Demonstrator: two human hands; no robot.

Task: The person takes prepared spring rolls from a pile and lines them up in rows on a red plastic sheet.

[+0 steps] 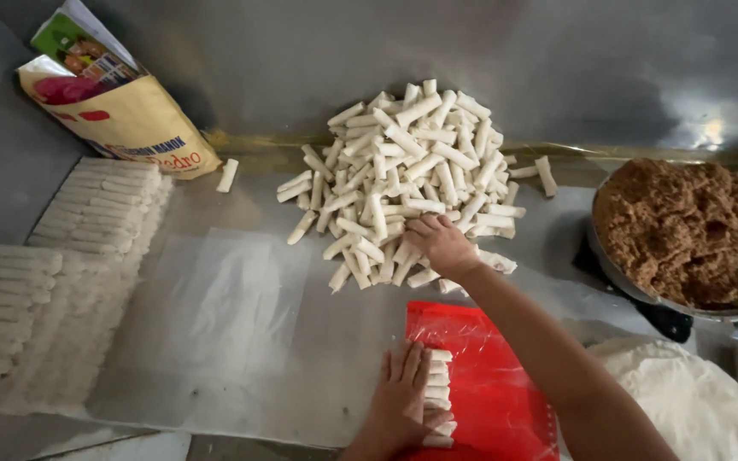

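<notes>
Reaching into the far heap of small white rolls (407, 179), the right hand (442, 243) is lying palm-down on the heap's near edge, fingers curled among the pieces; whether that grip is closed on one roll or only resting there, I cannot tell. The left hand (403, 388) is lying flat and open, its fingers pressing against a short row of rolls (440, 397) lined up on a red plastic sheet (489, 384) at the near side of the surface (241, 324).

These rolls are looking light, soft and thinly wrapped, so they are likely denting or tearing under a hard pinch; taking each around its middle with fingertips seems the safest hold, since the ends look open and a little fragile. They are probably slightly tacky rather than slippery.

Counting: one heap holding too many rolls to number, about eight rolls showing in the row on the red sheet, one stray roll (227, 175) lying far left beside a yellow packet (125, 115), and one more at the heap's right edge. Several clear-wrapped batches of finished rolls (53, 282) are lying on the left. One round bowl of brown filling (685, 235) is sitting far right, with a stack of pale wrappers (694, 401) near right.
</notes>
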